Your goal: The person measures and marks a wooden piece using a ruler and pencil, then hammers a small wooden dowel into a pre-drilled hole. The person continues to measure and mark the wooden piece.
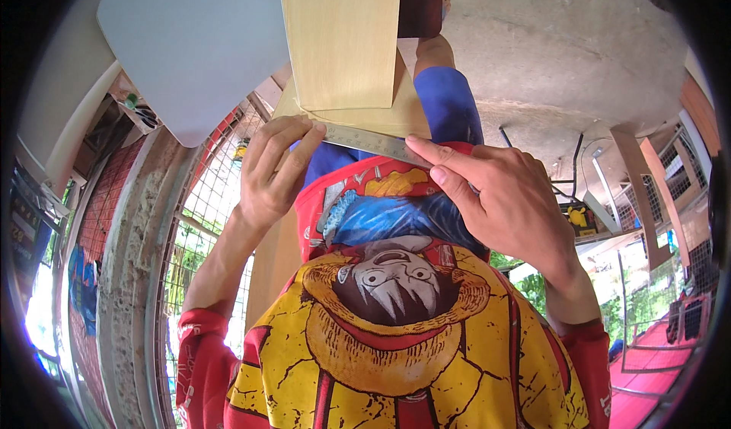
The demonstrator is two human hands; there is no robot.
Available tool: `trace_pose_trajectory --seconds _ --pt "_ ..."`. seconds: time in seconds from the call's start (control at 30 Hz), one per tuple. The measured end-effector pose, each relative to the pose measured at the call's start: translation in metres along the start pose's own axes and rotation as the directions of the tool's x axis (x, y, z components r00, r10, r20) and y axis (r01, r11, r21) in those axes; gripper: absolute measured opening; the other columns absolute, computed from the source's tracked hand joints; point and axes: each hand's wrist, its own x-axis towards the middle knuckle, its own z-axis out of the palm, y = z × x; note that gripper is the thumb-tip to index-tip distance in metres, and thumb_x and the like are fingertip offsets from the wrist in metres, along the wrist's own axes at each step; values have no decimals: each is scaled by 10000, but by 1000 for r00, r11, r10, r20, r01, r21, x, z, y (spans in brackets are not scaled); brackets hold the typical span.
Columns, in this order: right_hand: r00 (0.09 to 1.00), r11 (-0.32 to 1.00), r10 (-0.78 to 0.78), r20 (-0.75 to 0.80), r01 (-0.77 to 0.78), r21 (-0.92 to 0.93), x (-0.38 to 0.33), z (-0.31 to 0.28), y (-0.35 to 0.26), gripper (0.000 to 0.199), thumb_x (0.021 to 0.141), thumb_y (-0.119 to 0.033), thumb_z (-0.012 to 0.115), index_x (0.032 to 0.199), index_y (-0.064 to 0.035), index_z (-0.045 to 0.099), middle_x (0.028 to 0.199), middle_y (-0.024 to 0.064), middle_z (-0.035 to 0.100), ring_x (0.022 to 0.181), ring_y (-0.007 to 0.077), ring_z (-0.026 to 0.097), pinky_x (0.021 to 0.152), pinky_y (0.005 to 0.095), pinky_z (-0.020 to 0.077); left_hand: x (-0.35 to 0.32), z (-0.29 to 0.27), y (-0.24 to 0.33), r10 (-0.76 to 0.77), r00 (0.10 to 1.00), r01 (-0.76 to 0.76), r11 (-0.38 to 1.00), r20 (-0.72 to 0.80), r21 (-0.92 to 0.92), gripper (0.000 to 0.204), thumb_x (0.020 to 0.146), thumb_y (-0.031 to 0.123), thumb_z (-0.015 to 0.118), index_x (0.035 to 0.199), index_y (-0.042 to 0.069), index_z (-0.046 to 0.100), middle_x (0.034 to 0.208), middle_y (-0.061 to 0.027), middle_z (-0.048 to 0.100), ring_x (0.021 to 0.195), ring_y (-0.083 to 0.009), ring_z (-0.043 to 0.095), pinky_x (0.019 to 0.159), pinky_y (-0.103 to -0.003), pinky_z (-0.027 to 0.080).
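Head view | metal ruler (371,143) | left hand (272,164) pinches left end | right hand (512,199) pinches right end

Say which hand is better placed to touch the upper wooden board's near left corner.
Probably the left hand: holding the metal ruler by its left end, it is nearer that corner of the board than the right hand.

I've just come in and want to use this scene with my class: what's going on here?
A person in a red and yellow shirt is holding a metal ruler with both hands: the left hand at one end, the right hand at the other. At this moment the ruler slants across above their lap, near a pale wooden board. Whether it touches the wood is hard to tell.
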Motion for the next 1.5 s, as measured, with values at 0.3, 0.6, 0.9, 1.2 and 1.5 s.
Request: trace_pose_trajectory --seconds 0.3,0.6,0.9,1.2,1.5 --pt "1000 1000 -14 2 14 18 6 7 3 381 1178 -348 610 1525 -270 745 885 159 797 633 375 665 707 479 569 -10 7 -4 12 999 -11 1000 -35 24 413 795 -108 794 1201 -28 792 1162 -143 787 1076 -328 760 886 -422 651" --pt "999 998 -34 -13 35 59 6 10 -1 384 1167 -339 630 1525 -261 745 645 190 626 550 380 600 653 485 529 -12 4 -5 20 999 -18 999 -46 47 397 799 -106 788 1189 -37 796 1149 -152 792 1063 -333 762 876 -415 654" --pt "999 997 -45 28 44 58 11 11 3 388 1169 -331 627 1535 -265 738 626 180 600 521 348 565 623 460 512 -12 -1 -3 14 999 -11 997 -32 83 368 806 -85 791 1170 -30 811 1126 -139 801 1058 -313 769 874 -396 656" --pt "995 994 -73 71 67 88 28 18 20 391 1173 -342 608 1540 -287 732 626 165 605 523 326 559 629 454 511 -13 -3 -3 -14 1000 15 993 -17 114 381 804 -73 811 1182 -22 816 1122 -134 805 1056 -305 776 872 -397 655" --pt "993 994 -94 76 89 62 40 22 31 405 1183 -367 576 1560 -304 712 672 182 648 595 354 650 702 486 559 -11 -4 -2 -101 994 99 992 27 76 411 822 -75 846 1225 -5 805 1150 -137 787 1084 -318 764 899 -417 643"
